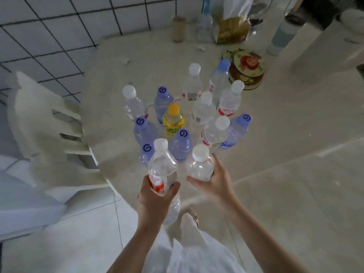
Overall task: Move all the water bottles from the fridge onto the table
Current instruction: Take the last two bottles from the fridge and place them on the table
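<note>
Head view | left hand (pixel 155 196) and right hand (pixel 214 180) each grip a bottle at table (pixel 275 125) near edge | next: set both down beside cluster (pixel 183 119)

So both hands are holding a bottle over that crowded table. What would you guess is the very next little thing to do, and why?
Probably set both down at the near edge of the table. The left hand grips a red-labelled bottle and the right hand a white-capped bottle, both upright beside the standing cluster, where bare tabletop shows in front.
</note>
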Demonstrator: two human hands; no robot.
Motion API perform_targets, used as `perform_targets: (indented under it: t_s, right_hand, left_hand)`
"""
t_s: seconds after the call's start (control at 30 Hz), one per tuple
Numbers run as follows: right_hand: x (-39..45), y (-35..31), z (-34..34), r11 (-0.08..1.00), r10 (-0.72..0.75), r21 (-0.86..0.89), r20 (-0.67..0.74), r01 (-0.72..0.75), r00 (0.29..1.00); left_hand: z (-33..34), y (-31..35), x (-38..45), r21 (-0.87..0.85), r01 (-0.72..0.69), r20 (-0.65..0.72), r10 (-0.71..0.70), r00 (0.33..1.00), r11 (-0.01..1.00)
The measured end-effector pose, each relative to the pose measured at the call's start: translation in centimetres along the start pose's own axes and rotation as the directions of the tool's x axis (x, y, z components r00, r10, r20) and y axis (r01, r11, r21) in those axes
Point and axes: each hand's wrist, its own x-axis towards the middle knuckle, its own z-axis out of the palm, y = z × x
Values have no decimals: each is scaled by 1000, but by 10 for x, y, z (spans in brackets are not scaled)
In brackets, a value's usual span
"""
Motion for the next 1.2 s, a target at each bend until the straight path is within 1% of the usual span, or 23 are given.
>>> perform_targets:
  t_s: [0.13, 0.27, 0.37, 0.43, 0.67, 0.8, 0.97, 1.1, 1.2]
  right_hand:
    - [24, 0, -5, 997, -78, 20, 110, 77, 991]
    - [33, 5, -4, 996, -94, 11, 182, 93, 979]
    - [31, 11, 0, 991, -119, -32, 205, 129, 972]
    - [30, 14, 1, 992, -119, -21, 210, 126, 970]
    - [26, 26, 2, 982, -156, -78, 197, 174, 968]
    - [19, 29, 3, 978, -197, -33, 184, 206, 963]
    - [12, 29, 10, 987, -162, 15, 129, 161, 978]
    - [5, 28, 13, 992, -130, 10, 72, 129, 989]
    - [4, 31, 13, 991, -129, -20, 70, 131, 989]
  left_hand:
    - [9, 4, -5, -31, -13, -119, 10, 993, 999]
    - [13, -1, -9, -102, -1, -136, -13, 991, 995]
    - [17, -4, -5, -122, -19, -185, -4, 983, 992]
    - [20, -7, -2, -135, -29, -193, 3, 981, 990]
    - [29, -9, 1, -140, -36, -168, 12, 986, 990]
    - [31, -11, 3, -111, -37, -163, 19, 986, 993]
    - [33, -16, 2, -113, -55, -206, 31, 978, 992]
    - [37, -20, -3, -117, -61, -233, 32, 972, 991]
    - [35, -23, -6, -106, -61, -223, 36, 974, 992]
